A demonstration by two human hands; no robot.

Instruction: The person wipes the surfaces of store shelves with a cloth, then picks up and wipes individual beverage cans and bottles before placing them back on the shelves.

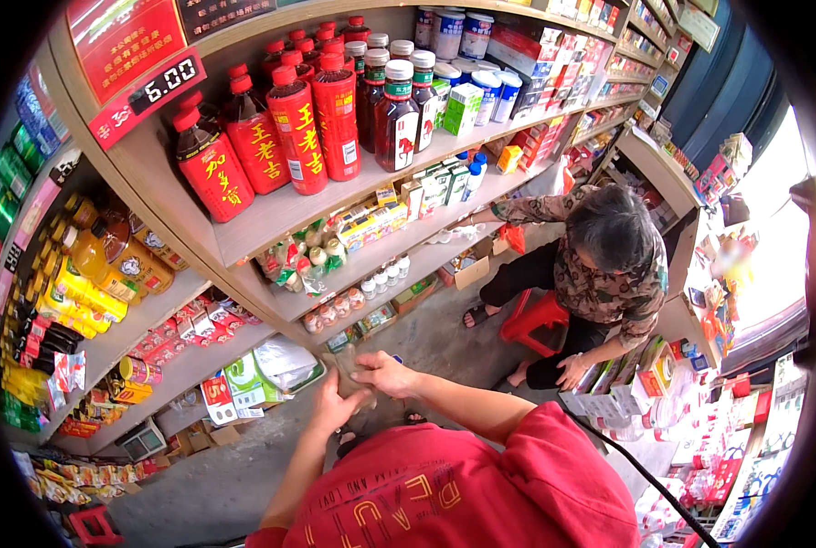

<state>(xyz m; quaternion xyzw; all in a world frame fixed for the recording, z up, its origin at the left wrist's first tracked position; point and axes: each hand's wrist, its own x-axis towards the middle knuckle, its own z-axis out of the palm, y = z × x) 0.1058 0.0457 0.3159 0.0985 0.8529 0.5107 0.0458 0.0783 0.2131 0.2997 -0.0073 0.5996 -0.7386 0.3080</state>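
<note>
Wears a loose red T-shirt (536, 502) with short sleeves (538, 429), printed in dark and yellow-outlined lettering (449, 495); leaves hands (386, 374) ungloved; has dark footwear (415, 417), only partly visible.

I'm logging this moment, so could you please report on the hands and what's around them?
Left hand and right hand close together, holding a see-through item, kind unclear. Shelf ahead; seated person at right, not touching hands.
</note>
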